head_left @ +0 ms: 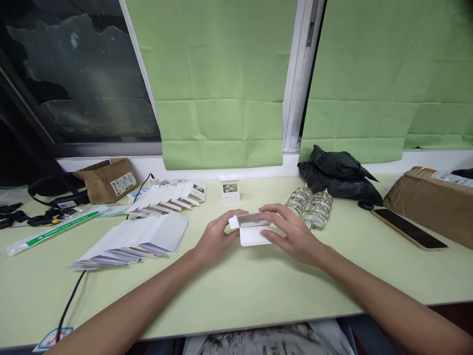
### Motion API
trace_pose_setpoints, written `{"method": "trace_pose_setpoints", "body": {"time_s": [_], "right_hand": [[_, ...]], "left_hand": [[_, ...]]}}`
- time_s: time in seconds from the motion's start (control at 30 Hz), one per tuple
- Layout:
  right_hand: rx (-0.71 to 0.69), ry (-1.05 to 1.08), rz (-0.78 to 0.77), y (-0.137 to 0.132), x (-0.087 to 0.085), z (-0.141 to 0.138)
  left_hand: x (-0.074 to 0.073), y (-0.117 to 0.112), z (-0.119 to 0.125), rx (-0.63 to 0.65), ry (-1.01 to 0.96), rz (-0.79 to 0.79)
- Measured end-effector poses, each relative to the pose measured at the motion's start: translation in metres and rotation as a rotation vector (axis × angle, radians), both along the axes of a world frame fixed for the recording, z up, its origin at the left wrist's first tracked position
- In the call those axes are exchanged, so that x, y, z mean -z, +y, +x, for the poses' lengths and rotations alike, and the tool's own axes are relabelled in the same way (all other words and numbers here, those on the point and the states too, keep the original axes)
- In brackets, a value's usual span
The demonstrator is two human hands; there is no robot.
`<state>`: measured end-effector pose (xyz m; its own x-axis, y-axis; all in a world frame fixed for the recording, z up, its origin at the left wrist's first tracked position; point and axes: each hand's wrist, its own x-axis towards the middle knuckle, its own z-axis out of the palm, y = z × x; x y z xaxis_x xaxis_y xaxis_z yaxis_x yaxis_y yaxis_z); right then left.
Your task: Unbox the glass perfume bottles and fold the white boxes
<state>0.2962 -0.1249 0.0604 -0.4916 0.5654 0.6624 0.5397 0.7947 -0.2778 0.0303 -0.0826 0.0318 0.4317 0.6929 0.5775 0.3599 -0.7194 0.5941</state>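
A small white carton (pixel 254 235) with its end flaps open faces me at the middle of the table, held between both hands. My left hand (pixel 218 234) grips its left side, fingers behind and thumb near the front edge. On the right, my right hand (pixel 286 229) has its fingers around the other side and the opening. Behind the carton stands a white box (pixel 230 190) with a picture on its front and its top flap raised. Clear glass bottles (pixel 318 211) with gold tops lie in two rows just beyond my right hand.
Flattened white cartons (pixel 133 239) lie fanned out at left, with a row of white boxes (pixel 170 197) behind. An open brown box (pixel 111 181), a black cable (pixel 70 305), a black bag (pixel 338 175), a phone (pixel 408 229) and a large brown box (pixel 430 202) also occupy the table.
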Motion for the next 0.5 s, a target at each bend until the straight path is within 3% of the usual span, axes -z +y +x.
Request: {"method": "trace_pose_setpoints", "body": {"time_s": [0.23, 0.5], "right_hand": [[0.006, 0.407, -0.251, 0.004, 0.016, -0.011], [0.027, 0.416, -0.531, 0.007, 0.022, -0.016]], "left_hand": [[-0.007, -0.001, 0.014, 0.059, -0.26, -0.317], [-0.008, -0.006, 0.015, 0.087, -0.099, -0.388]]}}
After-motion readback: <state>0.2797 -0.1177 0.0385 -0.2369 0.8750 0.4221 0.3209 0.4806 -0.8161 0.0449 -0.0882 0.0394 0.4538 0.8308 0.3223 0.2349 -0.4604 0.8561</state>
